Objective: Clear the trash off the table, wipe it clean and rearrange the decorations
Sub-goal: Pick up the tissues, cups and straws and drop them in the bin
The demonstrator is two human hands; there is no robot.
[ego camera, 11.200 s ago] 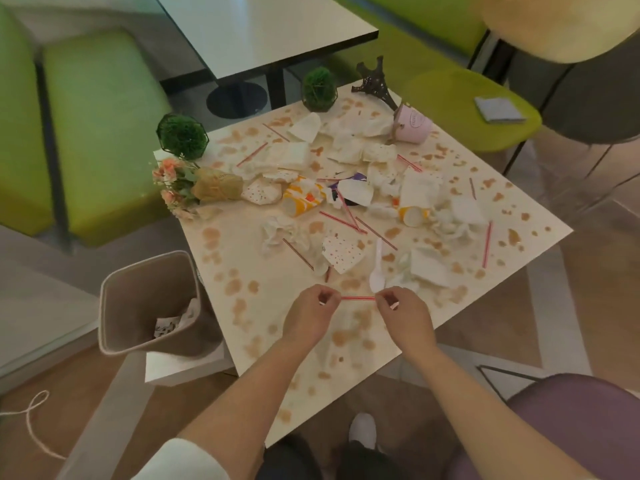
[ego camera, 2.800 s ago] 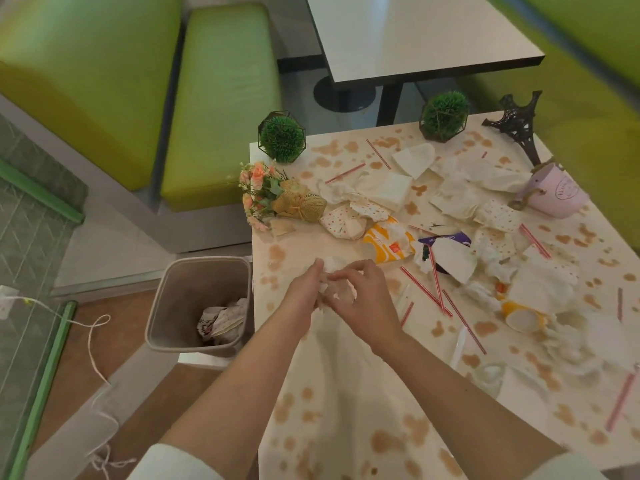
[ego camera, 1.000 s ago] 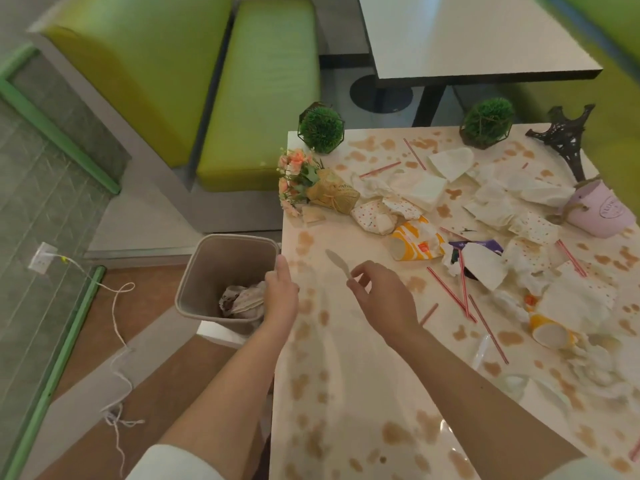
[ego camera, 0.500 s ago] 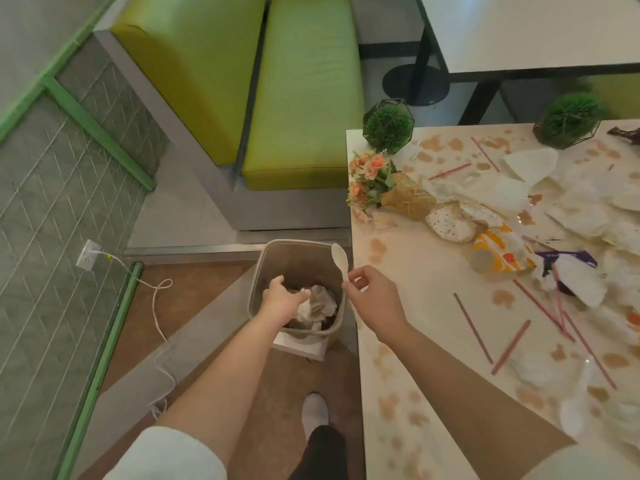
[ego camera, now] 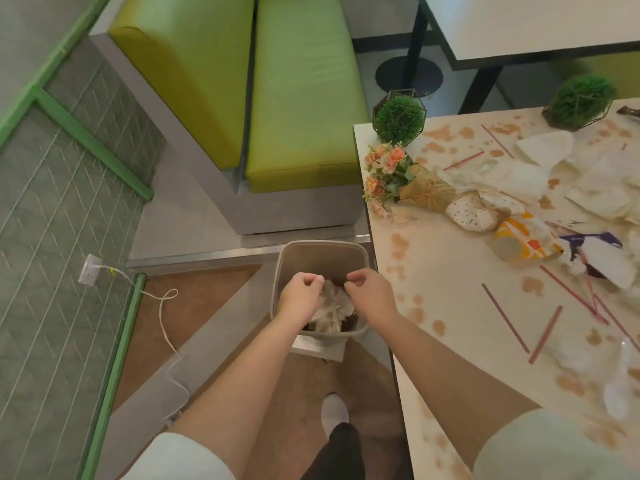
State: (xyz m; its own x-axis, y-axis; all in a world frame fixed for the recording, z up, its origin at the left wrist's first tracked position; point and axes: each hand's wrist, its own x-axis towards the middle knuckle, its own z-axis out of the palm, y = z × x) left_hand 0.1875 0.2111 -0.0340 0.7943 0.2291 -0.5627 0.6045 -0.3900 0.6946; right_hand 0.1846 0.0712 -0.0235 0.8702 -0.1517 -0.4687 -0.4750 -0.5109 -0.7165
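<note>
Bin (ego camera: 320, 252) on floor, just off table's (ego camera: 446, 306) left edge, at 9 o'clock from the mess. Crumpled napkins (ego camera: 332, 303) + what looks like a white plastic utensil lie inside it. Both hands are over the opening: left hand (ego camera: 299, 299) w/ fingers curled, nothing visible in it; right hand (ego camera: 372, 294) w/ fingers loosely curled, thumb near forefinger, also empty as far as I can see. Neither touches the rim.

Step, my read: trash-clearing phase, a drop-off at the bin; wipe + rearrange not started.

Table has plenty left: red straws (ego camera: 505, 323) at 3 o'clock of the hands, orange paper cup (ego camera: 523, 239) on its side at 2, white napkins (ego camera: 519, 171) farther out toward 1–2, more tissue wads at lower right edge. Brown stains all over the top.

Decor: flower bouquet (ego camera: 398, 174) lying on its side near table's far left corner, caged green ball plant (ego camera: 398, 116) right at that corner, second one (ego camera: 581, 100) farther right.

Next move, guess: swing back to 3 o'clock, gather the straws first since they're closest. They're thin and flat on the surface, so they need a fingertip pinch or a rake into a bundle. Keep clear of the bouquet, it's decor, not trash.
</note>
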